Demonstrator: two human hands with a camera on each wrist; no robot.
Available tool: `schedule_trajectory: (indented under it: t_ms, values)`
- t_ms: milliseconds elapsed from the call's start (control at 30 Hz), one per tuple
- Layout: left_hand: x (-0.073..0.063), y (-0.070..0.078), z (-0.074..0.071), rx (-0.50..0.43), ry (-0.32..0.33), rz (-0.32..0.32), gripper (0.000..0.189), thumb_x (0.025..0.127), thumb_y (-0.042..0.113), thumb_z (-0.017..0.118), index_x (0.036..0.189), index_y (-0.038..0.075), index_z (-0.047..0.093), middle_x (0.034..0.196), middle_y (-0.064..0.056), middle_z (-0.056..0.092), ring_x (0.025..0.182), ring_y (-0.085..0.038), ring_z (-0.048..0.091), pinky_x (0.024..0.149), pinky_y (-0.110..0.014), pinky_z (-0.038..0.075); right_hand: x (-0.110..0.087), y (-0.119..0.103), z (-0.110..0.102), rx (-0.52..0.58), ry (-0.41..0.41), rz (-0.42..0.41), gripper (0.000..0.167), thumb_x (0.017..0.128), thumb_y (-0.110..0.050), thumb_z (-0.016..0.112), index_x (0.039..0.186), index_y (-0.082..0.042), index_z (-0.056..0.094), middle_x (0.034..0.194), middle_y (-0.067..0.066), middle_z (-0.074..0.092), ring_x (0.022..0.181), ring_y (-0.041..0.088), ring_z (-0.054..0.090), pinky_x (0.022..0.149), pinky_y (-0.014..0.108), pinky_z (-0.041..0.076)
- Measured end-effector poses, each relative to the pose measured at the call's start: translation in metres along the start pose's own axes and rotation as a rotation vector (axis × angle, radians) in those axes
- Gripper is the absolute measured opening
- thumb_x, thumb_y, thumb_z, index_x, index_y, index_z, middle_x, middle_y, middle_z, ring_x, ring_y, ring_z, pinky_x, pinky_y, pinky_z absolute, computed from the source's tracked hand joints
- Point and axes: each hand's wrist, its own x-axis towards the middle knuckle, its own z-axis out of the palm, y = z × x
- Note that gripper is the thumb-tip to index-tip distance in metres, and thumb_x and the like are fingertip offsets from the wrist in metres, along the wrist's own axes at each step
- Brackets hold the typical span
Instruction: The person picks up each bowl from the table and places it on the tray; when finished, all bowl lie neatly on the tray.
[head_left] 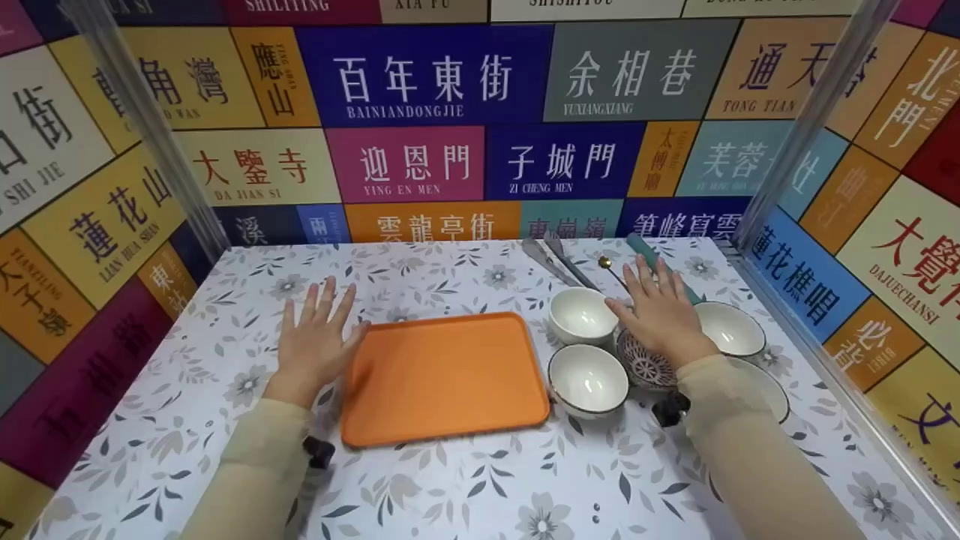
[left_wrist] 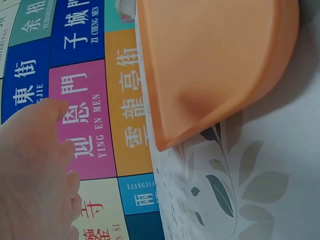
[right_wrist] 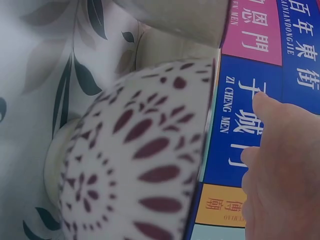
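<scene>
Over the worktop (head_left: 465, 487), your left hand (head_left: 313, 346) and right hand (head_left: 663, 313) are spread, holding nothing; move gently near the crowded bowls (head_left: 589, 381).

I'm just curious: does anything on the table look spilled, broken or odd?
Nothing visible looks spilled or broken. The orange tray sits slightly askew on the table, not square with its far edge.

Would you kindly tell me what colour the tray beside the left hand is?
The tray is plain orange, seen best in the head view.
</scene>
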Motion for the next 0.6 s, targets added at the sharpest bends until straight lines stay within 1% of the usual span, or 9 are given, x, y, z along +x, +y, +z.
schedule_trajectory:
  t_ms: [167,267,300,333,367,467,533,567,600]
  values:
    - [-0.004,0.000,0.001,-0.010,0.003,-0.004,0.076,0.106,0.062,0.029,0.168,0.023,0.008,0.175,-0.013,0.002,0.161,-0.038,-0.001,0.127,-0.066,-0.005,-0.001,-0.001,0.000,0.001,0.008,-0.012,0.087,0.105,-0.069,0.021,0.167,-0.010,0.003,0.173,0.017,-0.011,0.158,0.045,-0.014,0.128,0.061,-0.010]
    - [-0.007,-0.001,0.002,-0.024,0.008,0.002,0.076,0.106,0.062,0.029,0.168,0.022,0.008,0.175,-0.014,0.004,0.161,-0.038,0.003,0.127,-0.066,-0.001,-0.003,-0.003,-0.001,0.017,0.015,-0.035,0.086,0.106,-0.067,0.023,0.167,-0.010,0.003,0.173,0.017,-0.011,0.158,0.044,-0.014,0.128,0.061,-0.006]
    - [-0.008,-0.001,0.002,-0.032,0.012,0.006,0.077,0.106,0.061,0.031,0.168,0.021,0.008,0.174,-0.014,0.005,0.161,-0.039,0.005,0.127,-0.066,0.001,-0.003,-0.003,-0.002,0.028,0.016,-0.044,0.086,0.106,-0.067,0.023,0.167,-0.011,0.002,0.173,0.017,-0.011,0.159,0.044,-0.013,0.129,0.061,-0.004]
    - [-0.009,-0.002,0.002,-0.044,0.022,0.017,0.077,0.106,0.059,0.035,0.168,0.020,0.010,0.174,-0.015,0.007,0.161,-0.040,0.008,0.128,-0.066,0.004,-0.004,-0.005,-0.002,0.041,0.025,-0.050,0.085,0.105,-0.067,0.025,0.167,-0.011,0.004,0.173,0.018,-0.008,0.159,0.044,-0.008,0.129,0.061,0.002]
    - [-0.010,-0.003,0.002,-0.064,0.037,0.030,0.077,0.106,0.055,0.041,0.168,0.019,0.012,0.174,-0.016,0.011,0.160,-0.040,0.012,0.128,-0.066,0.008,-0.006,-0.005,-0.003,0.051,0.033,-0.058,0.085,0.105,-0.068,0.026,0.167,-0.012,0.006,0.174,0.019,-0.004,0.159,0.046,0.000,0.128,0.063,0.010]
    - [-0.016,-0.005,0.004,-0.123,0.074,0.078,0.075,0.102,0.038,0.058,0.166,0.016,0.024,0.171,-0.017,0.024,0.156,-0.041,0.027,0.125,-0.063,0.024,-0.012,-0.009,-0.005,0.085,0.074,-0.091,0.082,0.105,-0.065,0.035,0.166,-0.012,0.020,0.172,0.020,0.013,0.154,0.047,0.025,0.119,0.066,0.032]
    - [-0.022,-0.006,0.004,-0.166,0.096,0.110,0.072,0.098,0.028,0.066,0.162,0.014,0.035,0.167,-0.016,0.035,0.151,-0.041,0.038,0.120,-0.061,0.036,-0.017,-0.012,-0.006,0.101,0.118,-0.130,0.075,0.105,-0.057,0.046,0.162,-0.010,0.034,0.168,0.020,0.030,0.147,0.047,0.039,0.111,0.068,0.041]
    - [-0.025,-0.007,0.004,-0.191,0.101,0.120,0.069,0.097,0.025,0.067,0.159,0.013,0.040,0.165,-0.015,0.039,0.148,-0.040,0.042,0.117,-0.060,0.040,-0.020,-0.014,-0.006,0.107,0.136,-0.157,0.070,0.105,-0.053,0.051,0.159,-0.009,0.040,0.164,0.020,0.037,0.144,0.047,0.044,0.108,0.067,0.045]
    - [-0.029,-0.008,0.004,-0.209,0.103,0.129,0.065,0.096,0.024,0.068,0.157,0.013,0.045,0.162,-0.015,0.043,0.146,-0.040,0.045,0.114,-0.059,0.044,-0.023,-0.016,-0.007,0.121,0.156,-0.187,0.065,0.104,-0.047,0.057,0.155,-0.008,0.047,0.161,0.019,0.044,0.142,0.045,0.047,0.108,0.065,0.046]
